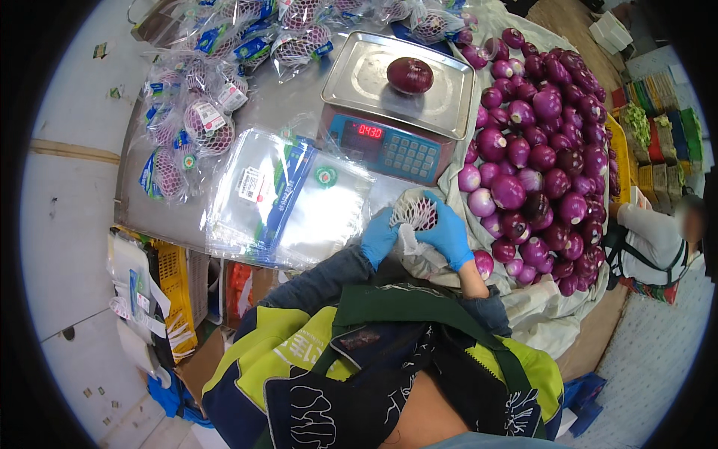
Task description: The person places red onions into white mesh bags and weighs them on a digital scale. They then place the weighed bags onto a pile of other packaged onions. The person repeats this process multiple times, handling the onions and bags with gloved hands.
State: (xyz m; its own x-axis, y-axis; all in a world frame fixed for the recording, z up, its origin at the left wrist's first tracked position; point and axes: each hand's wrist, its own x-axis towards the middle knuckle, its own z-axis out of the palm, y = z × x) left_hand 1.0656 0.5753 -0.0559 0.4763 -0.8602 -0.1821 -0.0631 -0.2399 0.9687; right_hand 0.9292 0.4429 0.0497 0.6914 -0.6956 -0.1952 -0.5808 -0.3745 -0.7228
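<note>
Between my blue-gloved hands, a red onion in a white foam mesh sleeve [422, 214] is held at the table's front edge. My left hand [380, 237] grips the sleeve's left side, and my right hand [447, 231] closes round its right side. Beyond them stands a digital scale [387, 147] with a lit display. One large red onion [410, 76] rests on its steel tray [359, 73]. Left of my hands lies a stack of clear printed plastic bags [303, 207]. To the right is a big heap of red onions [533, 157] on pale cloth.
Bagged, sleeved onions [210, 126] cover the table's left and back. Below the table's left side stands a yellow plastic crate [174, 280]. Another yellow crate [618, 151] is beyond the heap. A person [650, 236] is at the far right, near crates of vegetables [645, 126].
</note>
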